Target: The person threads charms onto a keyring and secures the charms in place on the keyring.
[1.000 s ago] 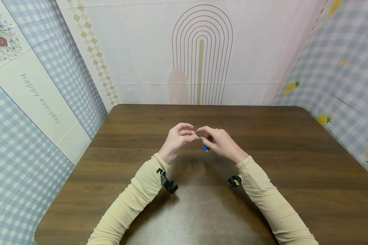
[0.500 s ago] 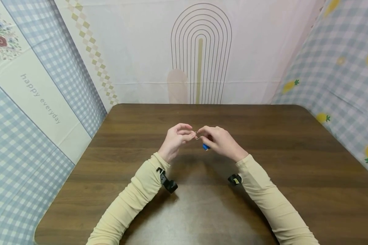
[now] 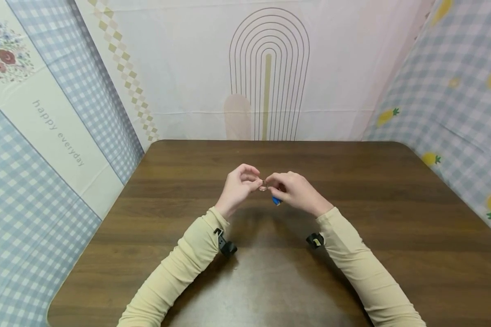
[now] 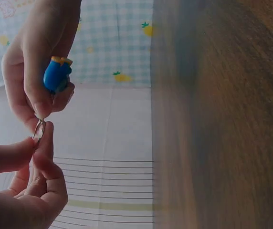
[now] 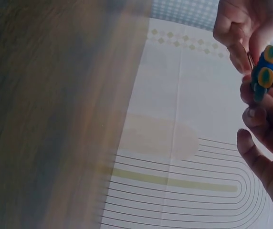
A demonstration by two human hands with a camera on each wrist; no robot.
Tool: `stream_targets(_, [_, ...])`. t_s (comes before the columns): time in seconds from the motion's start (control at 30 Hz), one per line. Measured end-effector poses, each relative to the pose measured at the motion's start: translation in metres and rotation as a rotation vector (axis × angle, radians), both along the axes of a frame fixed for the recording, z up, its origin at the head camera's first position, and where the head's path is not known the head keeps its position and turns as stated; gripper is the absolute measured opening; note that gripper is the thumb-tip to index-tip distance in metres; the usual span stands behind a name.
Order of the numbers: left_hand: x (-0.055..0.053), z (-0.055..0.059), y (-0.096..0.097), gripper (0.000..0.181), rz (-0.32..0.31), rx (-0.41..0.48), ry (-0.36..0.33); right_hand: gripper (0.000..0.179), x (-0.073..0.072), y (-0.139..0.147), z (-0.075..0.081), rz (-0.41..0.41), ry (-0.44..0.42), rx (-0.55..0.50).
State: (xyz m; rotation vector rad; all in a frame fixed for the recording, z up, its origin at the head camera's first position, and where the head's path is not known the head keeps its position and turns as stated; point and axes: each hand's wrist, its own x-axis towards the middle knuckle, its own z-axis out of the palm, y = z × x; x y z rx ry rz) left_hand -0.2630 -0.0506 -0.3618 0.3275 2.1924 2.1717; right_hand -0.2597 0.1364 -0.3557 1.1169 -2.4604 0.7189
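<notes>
A small metal key ring is held in the air between the two hands, above the table. My left hand pinches it between thumb and fingers from the left. My right hand grips its other side with the fingertips. A blue charm sits under the right hand's fingers. In the left wrist view the charm shows a rounded blue body with an orange end, close by the ring. From the right wrist, two orange-and-green ovals on the charm are visible. Fingers partly cover the ring.
A brown wood-grain table lies beneath both forearms. Patterned cloth hangs behind it and along both sides. A black camera mount is strapped to the left sleeve and another camera mount to the right.
The key ring has turned slightly and now looks flatter between the hands. The left wrist has shifted a little to the right; the charm hangs slightly lower and further right.
</notes>
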Motion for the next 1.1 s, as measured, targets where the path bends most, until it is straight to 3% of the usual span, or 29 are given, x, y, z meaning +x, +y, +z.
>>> stream_targets(0.17, [-0.0010,0.0009,-0.0020,0.026,-0.019,0.000,-0.009,0.008,0.0002,0.0018,0.0011,0.018,0.031,0.016])
stream_targets(0.4, [-0.0017,0.0025,-0.0044,0.016,-0.075,0.032,-0.048,0.007,0.0005,0.0023,0.0018,0.000,0.064,0.010])
stream_targets(0.57, [-0.0008,0.0053,-0.0055,0.023,-0.114,-0.002,-0.095,0.008,-0.0009,0.0030,0.0004,-0.002,0.059,0.004])
stream_targets(0.87, [-0.0009,0.0051,-0.0066,0.025,-0.050,-0.023,-0.119,0.008,-0.0025,0.0041,-0.0023,-0.006,0.094,-0.017])
stream_targets(1.1, [-0.0054,0.0003,-0.0089,0.026,-0.076,-0.024,-0.113,0.006,-0.0035,0.0041,-0.0028,0.004,0.135,0.009])
